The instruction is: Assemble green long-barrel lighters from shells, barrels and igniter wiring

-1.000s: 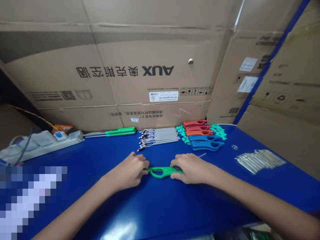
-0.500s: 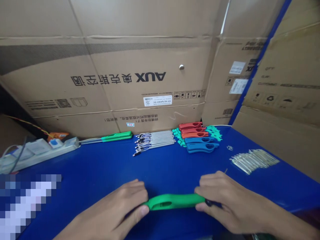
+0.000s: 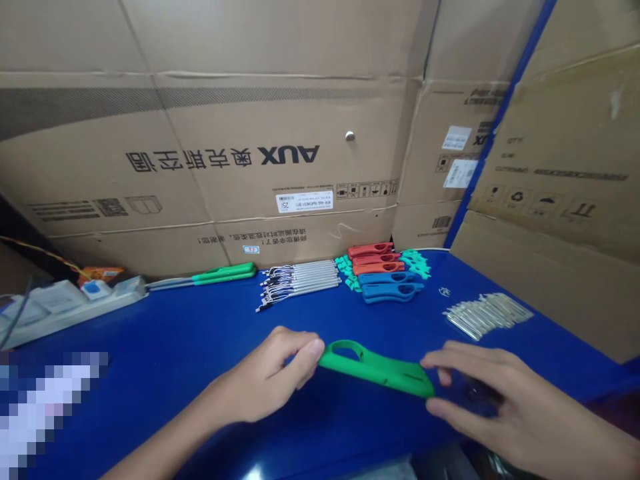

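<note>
A: Position of the piece?

B: Green plastic handle shell point(image 3: 376, 369), finger loop at its left end. Held low over the near part of the blue table point(image 3: 200, 340), tilted, loop end higher than the other. Cannot tell whether the low end touches the top.

A: Hands?

B: Left hand point(image 3: 267, 387) closed on the loop end, thumb tip against the rim, fingers curled beneath. Right hand point(image 3: 500, 407) takes the far end between forefinger and thumb, the other fingers loosely bent. Something dark sits under that palm; too blurred to name.

A: Stock at the back?

B: Along the cardboard boxes point(image 3: 250, 167), from the left: a white power strip point(image 3: 65, 303), two green-handled tools with metal shafts point(image 3: 210, 275), a row of metal tubes with wire ends point(image 3: 300, 279). Then three red handle shells point(image 3: 373, 257) stacked just beside two blue handle shells point(image 3: 393, 288), with small teal parts point(image 3: 416, 263) on either side of them.

A: Right side?

B: A loose pile of short metal rods point(image 3: 487, 312), well apart from the handles, near the right hand.
</note>
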### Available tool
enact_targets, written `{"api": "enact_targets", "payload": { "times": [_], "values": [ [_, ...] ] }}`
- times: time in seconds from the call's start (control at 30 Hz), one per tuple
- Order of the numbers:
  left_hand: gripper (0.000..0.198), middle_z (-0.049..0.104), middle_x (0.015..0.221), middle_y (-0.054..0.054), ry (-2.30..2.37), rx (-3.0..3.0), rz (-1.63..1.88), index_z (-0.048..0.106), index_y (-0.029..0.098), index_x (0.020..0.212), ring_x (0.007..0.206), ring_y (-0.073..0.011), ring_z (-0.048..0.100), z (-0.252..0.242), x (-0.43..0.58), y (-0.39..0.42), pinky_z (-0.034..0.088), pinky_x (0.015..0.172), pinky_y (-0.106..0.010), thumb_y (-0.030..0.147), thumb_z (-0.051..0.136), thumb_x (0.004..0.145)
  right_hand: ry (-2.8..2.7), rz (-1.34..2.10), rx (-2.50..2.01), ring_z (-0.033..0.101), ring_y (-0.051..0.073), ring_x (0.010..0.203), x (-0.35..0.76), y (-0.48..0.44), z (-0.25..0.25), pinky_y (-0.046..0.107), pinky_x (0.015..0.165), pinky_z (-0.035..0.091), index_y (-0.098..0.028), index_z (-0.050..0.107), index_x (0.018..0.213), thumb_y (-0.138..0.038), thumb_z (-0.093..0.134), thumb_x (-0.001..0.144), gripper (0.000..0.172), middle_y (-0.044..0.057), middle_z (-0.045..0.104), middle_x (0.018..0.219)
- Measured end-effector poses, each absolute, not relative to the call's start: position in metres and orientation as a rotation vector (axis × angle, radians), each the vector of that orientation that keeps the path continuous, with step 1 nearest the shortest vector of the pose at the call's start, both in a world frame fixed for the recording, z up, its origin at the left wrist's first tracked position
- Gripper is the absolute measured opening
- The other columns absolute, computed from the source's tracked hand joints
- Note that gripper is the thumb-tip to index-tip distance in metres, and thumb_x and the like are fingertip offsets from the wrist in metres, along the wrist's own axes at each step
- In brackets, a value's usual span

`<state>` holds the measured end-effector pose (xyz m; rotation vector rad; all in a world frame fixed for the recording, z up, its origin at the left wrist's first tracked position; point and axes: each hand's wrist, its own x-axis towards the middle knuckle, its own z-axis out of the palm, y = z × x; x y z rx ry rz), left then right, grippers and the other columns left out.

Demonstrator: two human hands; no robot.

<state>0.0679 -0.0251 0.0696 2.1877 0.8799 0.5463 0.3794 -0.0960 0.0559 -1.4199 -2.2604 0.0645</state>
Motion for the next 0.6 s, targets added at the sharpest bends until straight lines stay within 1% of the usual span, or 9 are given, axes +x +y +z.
{"api": "enact_targets", "payload": {
  "times": [0.1, 0.13, 0.17, 0.23, 0.33, 0.4, 0.47, 0.5, 0.6],
  "values": [
    [0.065, 0.048, 0.049, 0.002, 0.867, 2.027, 0.544, 0.044, 0.018, 0.054, 0.047, -0.0089, 0.042, 0.066, 0.087, -0.02, 0.035, 0.055, -0.024, 0.059, 0.024, 0.1, -2.279, -0.128, -1.272, 0.072, 0.027, 0.088, 0.366, -0.105, 0.062, 0.036, 0.066, 0.06, -0.027, 0.071, 0.105, -0.047, 0.062, 0.088, 0.028, 0.005, 0.075, 0.095],
    [0.067, 0.047, 0.047, 0.002, 0.854, 1.978, 0.525, 0.044, 0.018, 0.051, 0.045, -0.0087, 0.041, 0.064, 0.093, -0.019, 0.035, 0.054, -0.024, 0.061, 0.026, 0.098, -2.301, -0.149, -1.25, 0.072, 0.026, 0.083, 0.362, -0.106, 0.063, 0.035, 0.062, 0.058, -0.028, 0.071, 0.103, -0.045, 0.06, 0.09, 0.024, 0.005, 0.075, 0.092],
    [0.069, 0.046, 0.045, 0.002, 0.847, 1.926, 0.522, 0.043, 0.018, 0.048, 0.043, -0.0086, 0.04, 0.062, 0.099, -0.017, 0.035, 0.053, -0.024, 0.064, 0.026, 0.097, -2.326, -0.145, -1.241, 0.072, 0.025, 0.076, 0.358, -0.106, 0.063, 0.035, 0.058, 0.057, -0.028, 0.071, 0.101, -0.042, 0.057, 0.092, 0.022, 0.004, 0.074, 0.091],
    [0.072, 0.042, 0.041, 0.002, 0.853, 1.868, 0.525, 0.038, 0.019, 0.043, 0.039, -0.0084, 0.038, 0.057, 0.108, -0.015, 0.034, 0.05, -0.024, 0.069, 0.025, 0.094, -2.359, -0.113, -1.239, 0.069, 0.021, 0.067, 0.351, -0.104, 0.063, 0.033, 0.055, 0.053, -0.028, 0.071, 0.098, -0.035, 0.054, 0.094, 0.019, 0.004, 0.072, 0.089],
    [0.073, 0.037, 0.035, 0.002, 0.91, 1.82, 0.553, 0.033, 0.022, 0.04, 0.035, -0.0082, 0.033, 0.048, 0.118, -0.01, 0.032, 0.045, -0.024, 0.071, 0.021, 0.092, -2.373, -0.095, -1.261, 0.065, 0.018, 0.064, 0.346, -0.098, 0.06, 0.032, 0.056, 0.049, -0.026, 0.068, 0.098, -0.029, 0.053, 0.094, 0.016, 0.002, 0.068, 0.084],
    [0.073, 0.037, 0.034, 0.002, 0.944, 1.8, 0.56, 0.031, 0.023, 0.039, 0.033, -0.0084, 0.034, 0.043, 0.121, -0.008, 0.031, 0.044, -0.024, 0.072, 0.02, 0.091, -2.383, -0.112, -1.253, 0.062, 0.016, 0.061, 0.342, -0.094, 0.06, 0.031, 0.054, 0.046, -0.025, 0.067, 0.097, -0.025, 0.053, 0.094, 0.014, 0.001, 0.065, 0.078],
    [0.073, 0.038, 0.034, 0.002, 0.963, 1.798, 0.551, 0.032, 0.022, 0.038, 0.033, -0.0084, 0.035, 0.042, 0.121, -0.007, 0.032, 0.043, -0.024, 0.071, 0.019, 0.091, -2.428, -0.151, -1.184, 0.061, 0.016, 0.06, 0.337, -0.091, 0.063, 0.029, 0.053, 0.043, -0.024, 0.065, 0.1, -0.019, 0.051, 0.092, 0.017, 0.001, 0.064, 0.077],
    [0.074, 0.038, 0.034, 0.001, 0.967, 1.804, 0.539, 0.033, 0.022, 0.037, 0.033, -0.0082, 0.036, 0.042, 0.121, -0.008, 0.033, 0.044, -0.023, 0.07, 0.019, 0.091, -2.476, -0.172, -1.128, 0.061, 0.016, 0.061, 0.335, -0.091, 0.065, 0.029, 0.054, 0.043, -0.024, 0.065, 0.103, -0.014, 0.051, 0.089, 0.022, 0.001, 0.064, 0.079],
    [0.075, 0.04, 0.034, 0.001, 0.962, 1.844, 0.471, 0.038, 0.02, 0.036, 0.032, -0.0074, 0.035, 0.047, 0.119, -0.01, 0.032, 0.043, -0.023, 0.067, 0.024, 0.093, -2.681, -0.208, -1.014, 0.062, 0.017, 0.065, 0.327, -0.095, 0.07, 0.028, 0.056, 0.044, -0.024, 0.064, 0.106, -0.008, 0.055, 0.077, 0.034, 0.002, 0.066, 0.085]
  ]
}}
